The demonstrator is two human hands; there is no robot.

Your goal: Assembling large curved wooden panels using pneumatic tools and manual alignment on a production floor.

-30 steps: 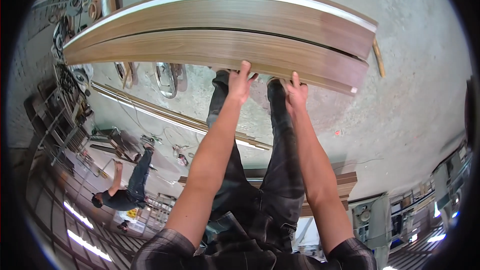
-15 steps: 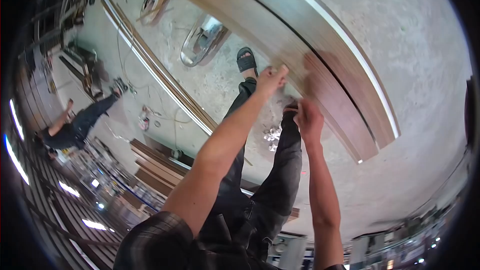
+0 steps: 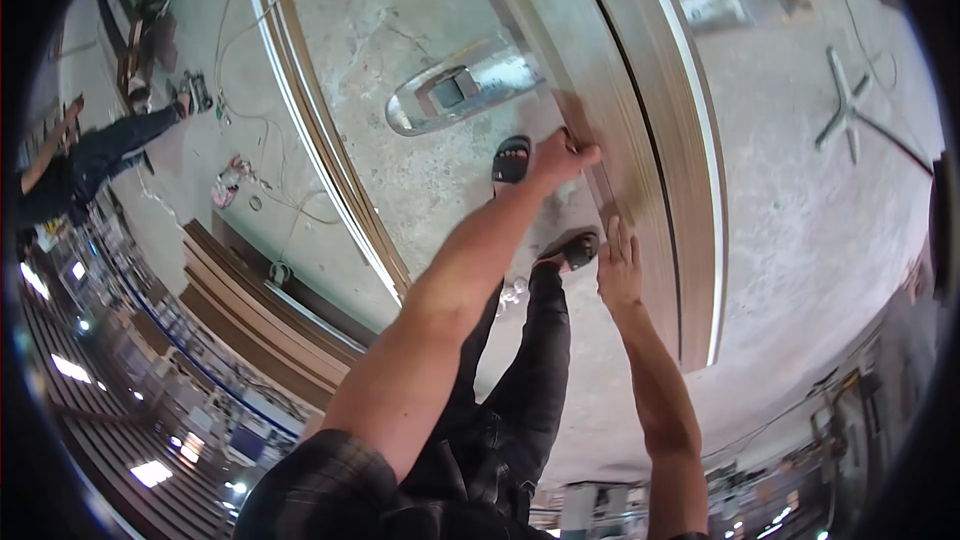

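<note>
A long brown wood-grain panel (image 3: 650, 180) with a dark lengthwise groove and a white strip lies in front of me, its end nearest me at lower right. At its left edge my left hand (image 3: 562, 160) is closed with curled fingers; whatever lies inside them is hidden. Closer to me, my right hand (image 3: 620, 270) rests with outstretched fingers against the same edge, holding nothing. My sandalled feet stand on the floor beside the panel, under my arms.
Left of the panel lies an oval metal-rimmed piece (image 3: 460, 90). Long thin strips (image 3: 300, 80) and stacked brown boards (image 3: 250, 310) are farther left, near loose cables. A person (image 3: 100, 160) is at the far left. A metal cross-shaped base (image 3: 848, 105) stands at right.
My view has swung, so the panel now runs more nearly straight away from me. The right hand has gone from curled to stretched-out fingers against the panel's edge. The left hand stays closed.
</note>
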